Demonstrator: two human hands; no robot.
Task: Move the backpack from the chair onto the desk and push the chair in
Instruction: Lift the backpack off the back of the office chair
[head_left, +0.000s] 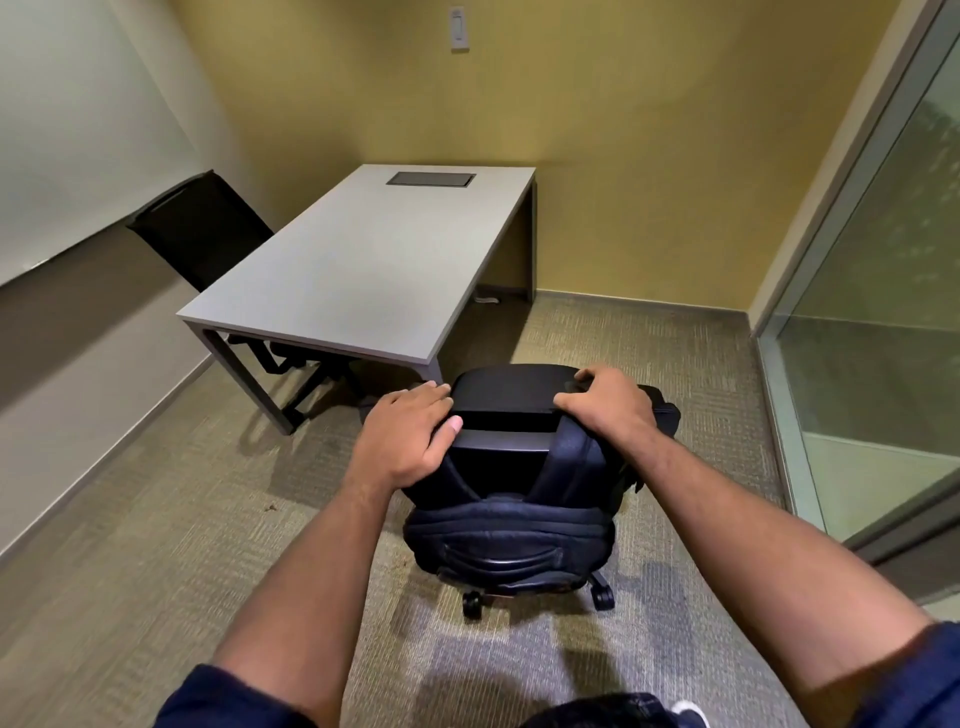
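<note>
A dark navy backpack (509, 525) sits upright on a rolling office chair (602, 595), straps towards me. The bag hides most of the chair; only its casters and base show on the carpet. My left hand (405, 436) grips the backpack's upper left side, thumb on the near face. Over the top right corner, my right hand (608, 405) is curled. The grey desk (363, 260) stands just beyond the chair, its near corner close to the bag's top.
A second black chair (202, 228) is tucked in at the desk's left side. A dark cable hatch (430, 178) is set into the desk's far end. A glass wall (883, 260) runs along the right, and a whiteboard wall along the left.
</note>
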